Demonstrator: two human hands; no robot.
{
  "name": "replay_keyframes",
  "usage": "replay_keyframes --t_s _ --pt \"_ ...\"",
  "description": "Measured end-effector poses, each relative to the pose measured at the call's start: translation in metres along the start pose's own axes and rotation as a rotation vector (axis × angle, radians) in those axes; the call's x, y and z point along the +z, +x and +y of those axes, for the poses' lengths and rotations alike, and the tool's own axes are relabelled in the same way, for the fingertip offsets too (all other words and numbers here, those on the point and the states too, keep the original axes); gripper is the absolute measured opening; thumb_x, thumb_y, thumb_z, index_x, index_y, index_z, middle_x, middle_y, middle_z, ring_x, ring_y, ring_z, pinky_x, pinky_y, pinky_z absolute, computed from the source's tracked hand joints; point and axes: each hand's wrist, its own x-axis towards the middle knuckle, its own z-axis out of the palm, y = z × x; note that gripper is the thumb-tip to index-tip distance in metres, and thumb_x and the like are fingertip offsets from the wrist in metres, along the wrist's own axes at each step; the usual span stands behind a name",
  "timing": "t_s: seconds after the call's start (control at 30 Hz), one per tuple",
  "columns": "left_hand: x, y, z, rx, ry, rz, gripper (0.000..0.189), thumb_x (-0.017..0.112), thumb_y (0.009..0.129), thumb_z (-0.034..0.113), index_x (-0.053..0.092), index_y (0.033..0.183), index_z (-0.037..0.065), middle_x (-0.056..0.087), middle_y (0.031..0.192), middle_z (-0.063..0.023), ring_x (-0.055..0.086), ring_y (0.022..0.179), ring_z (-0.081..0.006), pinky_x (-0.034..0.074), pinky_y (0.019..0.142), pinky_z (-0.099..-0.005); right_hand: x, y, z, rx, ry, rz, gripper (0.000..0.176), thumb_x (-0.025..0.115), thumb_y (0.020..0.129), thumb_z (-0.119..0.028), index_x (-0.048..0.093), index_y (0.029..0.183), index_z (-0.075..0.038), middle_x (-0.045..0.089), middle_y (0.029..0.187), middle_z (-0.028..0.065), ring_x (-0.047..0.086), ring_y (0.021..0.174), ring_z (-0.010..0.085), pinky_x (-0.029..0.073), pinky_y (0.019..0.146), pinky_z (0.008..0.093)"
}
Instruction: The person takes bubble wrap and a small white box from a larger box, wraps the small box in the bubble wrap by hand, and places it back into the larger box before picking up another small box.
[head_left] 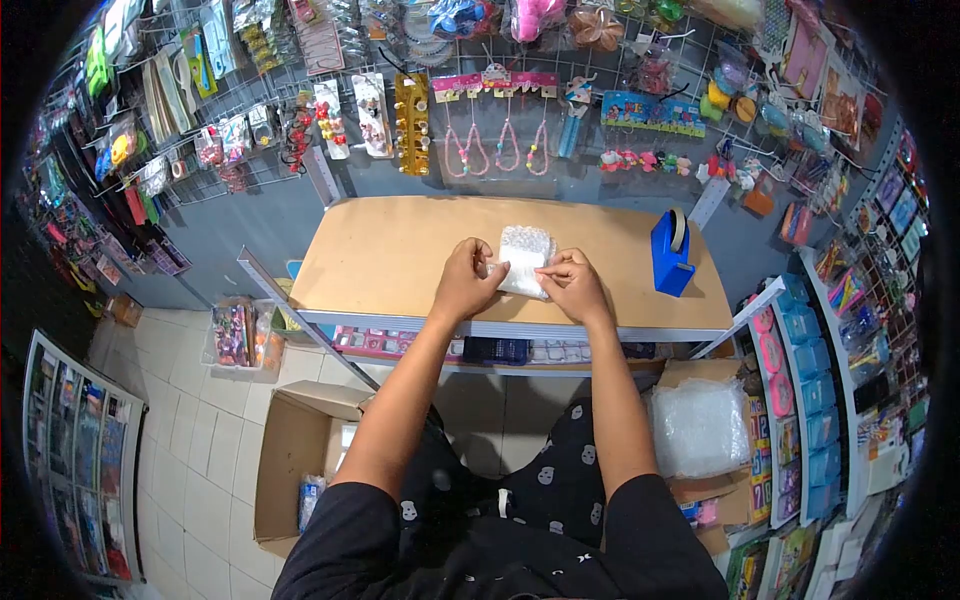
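Observation:
On the wooden table top lies a small packet in bubble wrap, with a smooth white face toward me. My left hand grips its left edge, thumb laid over the front. At the lower right of the packet, my right hand has thumb and forefinger pinched together at the wrap's edge. What is inside the wrap cannot be made out. To the right stands a blue tape dispenser with a roll of tape in it.
An open cardboard box sits on the floor at my left. Stacked bubble wrap rests in a box at my right. Hair accessories and bead necklaces hang on the wire grid behind the table. A clear bin stands left of the table.

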Motion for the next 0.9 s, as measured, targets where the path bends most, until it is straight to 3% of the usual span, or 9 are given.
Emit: replay_keyframes --t_s 0.13,0.23,0.33,0.53,0.63,0.73,0.9 --pt "-0.005 0.000 -0.005 0.115 0.137 -0.103 0.035 0.084 0.084 0.022 0.056 0.077 0.002 0.057 0.068 -0.0104 0.056 0.060 -0.0202 0.045 0.058 -0.0349 -0.005 -0.001 -0.013 0.034 -0.098 0.001 0.020 0.078 0.090 -0.022 0.083 0.102 -0.007 0.069 0.103 0.0101 0.070 0.090 0.0241 0.057 0.080 0.0328" --pt "-0.006 -0.004 0.008 -0.041 0.049 -0.032 0.039 0.086 0.084 0.021 0.053 0.071 0.004 0.056 0.063 -0.0039 0.050 0.057 -0.0115 0.042 0.053 -0.0322 -0.009 0.000 -0.019 0.050 -0.097 -0.065 0.021 0.077 0.090 -0.023 0.082 0.103 -0.007 0.071 0.092 0.0096 0.070 0.089 0.0240 0.056 0.080 0.0337" --pt "-0.004 -0.004 0.007 -0.147 -0.022 -0.067 0.034 0.086 0.085 0.016 0.057 0.074 0.003 0.060 0.064 -0.0064 0.053 0.058 -0.0111 0.045 0.055 -0.0313 -0.012 -0.001 -0.027 0.037 -0.116 -0.098 0.020 0.077 0.090 -0.022 0.083 0.103 -0.009 0.075 0.090 0.0099 0.070 0.088 0.0247 0.055 0.081 0.0343" --pt "0.002 -0.004 0.000 0.013 0.042 0.087 0.022 0.084 0.087 0.016 0.070 0.088 -0.001 0.067 0.067 -0.0094 0.063 0.061 -0.0168 0.050 0.060 -0.0309 -0.016 -0.001 -0.022 -0.165 -0.146 -0.180 0.020 0.075 0.090 -0.019 0.082 0.107 -0.012 0.078 0.098 0.0113 0.070 0.091 0.0270 0.055 0.084 0.0369" --pt "0.000 -0.003 0.001 0.050 0.156 0.019 0.027 0.083 0.087 0.022 0.073 0.095 -0.002 0.071 0.077 -0.0134 0.067 0.066 -0.0219 0.053 0.063 -0.0342 -0.017 -0.001 -0.027 -0.264 -0.201 -0.198 0.022 0.074 0.090 -0.017 0.082 0.111 -0.014 0.078 0.097 0.0106 0.070 0.091 0.0277 0.055 0.086 0.0378" --pt "-0.003 -0.007 0.010 0.127 0.125 -0.038 0.034 0.083 0.083 0.029 0.075 0.097 -0.001 0.071 0.092 -0.0176 0.070 0.080 -0.0335 0.056 0.072 -0.0411 -0.018 -0.004 -0.032 -0.282 -0.217 -0.193 0.026 0.075 0.089 -0.018 0.081 0.115 -0.015 0.078 0.097 0.0095 0.071 0.090 0.0278 0.054 0.088 0.0385" --pt "-0.001 -0.006 0.005 0.095 0.223 -0.093 0.036 0.081 0.082 0.035 0.076 0.102 0.005 0.072 0.106 -0.0127 0.069 0.100 -0.0304 0.050 0.089 -0.0436 -0.017 -0.007 -0.033 -0.187 -0.007 -0.247 0.033 0.075 0.088 -0.006 0.078 0.121 -0.010 0.075 0.095 0.0073 0.063 0.081 0.0182 0.053 0.081 0.0330"
